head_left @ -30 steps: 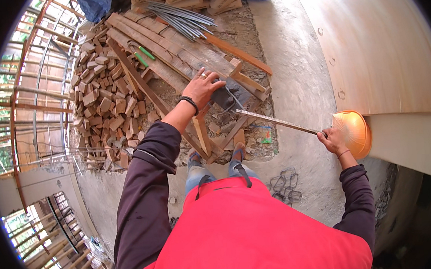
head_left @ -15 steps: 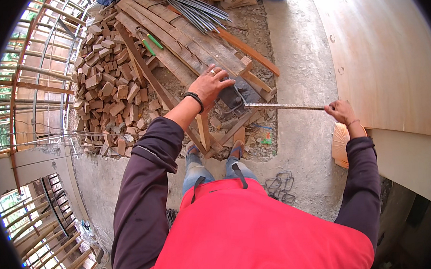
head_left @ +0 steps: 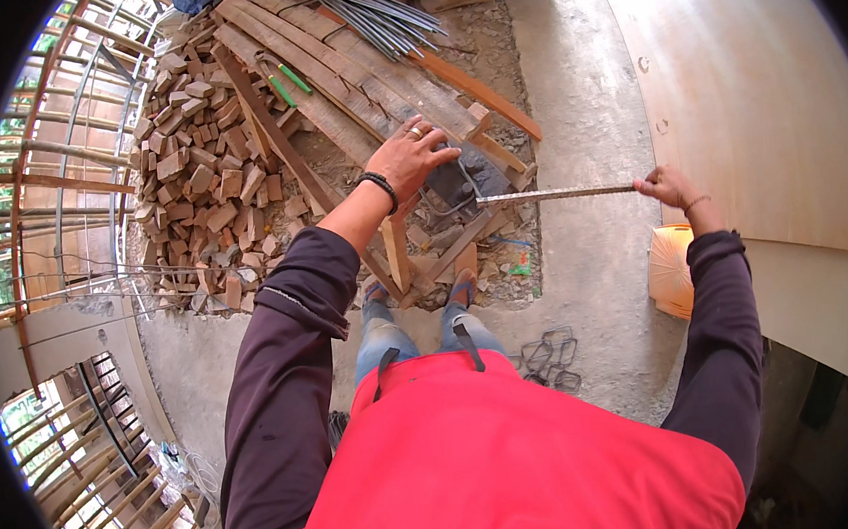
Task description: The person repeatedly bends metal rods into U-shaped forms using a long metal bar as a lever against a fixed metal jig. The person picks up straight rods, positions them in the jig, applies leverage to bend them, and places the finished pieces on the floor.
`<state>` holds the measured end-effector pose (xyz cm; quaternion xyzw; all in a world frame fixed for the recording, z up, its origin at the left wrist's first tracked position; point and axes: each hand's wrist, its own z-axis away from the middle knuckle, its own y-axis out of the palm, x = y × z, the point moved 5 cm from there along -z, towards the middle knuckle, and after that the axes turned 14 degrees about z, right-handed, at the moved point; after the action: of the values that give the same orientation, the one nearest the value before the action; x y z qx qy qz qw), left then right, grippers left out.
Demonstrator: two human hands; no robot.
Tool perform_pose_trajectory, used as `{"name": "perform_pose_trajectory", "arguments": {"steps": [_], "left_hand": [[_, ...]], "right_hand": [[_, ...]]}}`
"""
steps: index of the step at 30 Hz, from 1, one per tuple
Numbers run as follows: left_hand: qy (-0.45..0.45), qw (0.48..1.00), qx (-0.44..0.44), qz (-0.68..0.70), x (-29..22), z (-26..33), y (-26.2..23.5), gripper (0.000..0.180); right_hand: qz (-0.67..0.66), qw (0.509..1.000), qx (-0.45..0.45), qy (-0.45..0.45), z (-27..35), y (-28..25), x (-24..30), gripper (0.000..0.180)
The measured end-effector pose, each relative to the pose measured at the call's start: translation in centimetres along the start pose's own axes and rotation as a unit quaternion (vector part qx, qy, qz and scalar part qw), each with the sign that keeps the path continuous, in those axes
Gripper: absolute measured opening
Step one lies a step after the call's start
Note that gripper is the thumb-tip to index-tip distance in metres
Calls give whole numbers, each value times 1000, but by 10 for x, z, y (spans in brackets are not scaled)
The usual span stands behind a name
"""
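Observation:
My right hand is closed around the outer end of a long ribbed steel bar, which lies nearly level across the view. The bar's other end meets a dark metal plate at the near end of a plank bench. My left hand is over that bench end with fingers stretched out and apart, a ring and a black bracelet on it. Below it, a thin bent steel rod forms a squarish loop; whether the palm touches anything is hidden.
Broken bricks are heaped left of the bench. Green-handled pincers and grey steel rods lie on the planks. Bent wire loops lie on the concrete near my feet. An orange lampshade-like object stands beside a big plywood sheet.
My right hand has swung the bar's outer end away from me, from slightly slanted to nearly level. My left hand stays over the bench end. The whole view has shifted a little.

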<state>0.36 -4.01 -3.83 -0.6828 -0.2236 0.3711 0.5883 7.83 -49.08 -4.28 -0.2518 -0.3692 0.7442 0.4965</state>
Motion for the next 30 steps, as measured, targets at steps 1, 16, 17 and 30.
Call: {"name": "perform_pose_trajectory", "arguments": {"steps": [1, 16, 17, 30], "left_hand": [[3, 1000, 2, -1, 0, -1, 0, 56], [-47, 996, -60, 46, -28, 34, 5, 65], [-49, 995, -72, 54, -29, 33, 5, 68], [-24, 974, 76, 211, 5, -6, -15, 124]], "right_hand": [[8, 999, -45, 18, 11, 4, 3, 71], [44, 978, -195, 66, 35, 1, 17, 66], [46, 977, -196, 68, 34, 1, 17, 67], [47, 973, -209, 90, 33, 10, 13, 70]]}}
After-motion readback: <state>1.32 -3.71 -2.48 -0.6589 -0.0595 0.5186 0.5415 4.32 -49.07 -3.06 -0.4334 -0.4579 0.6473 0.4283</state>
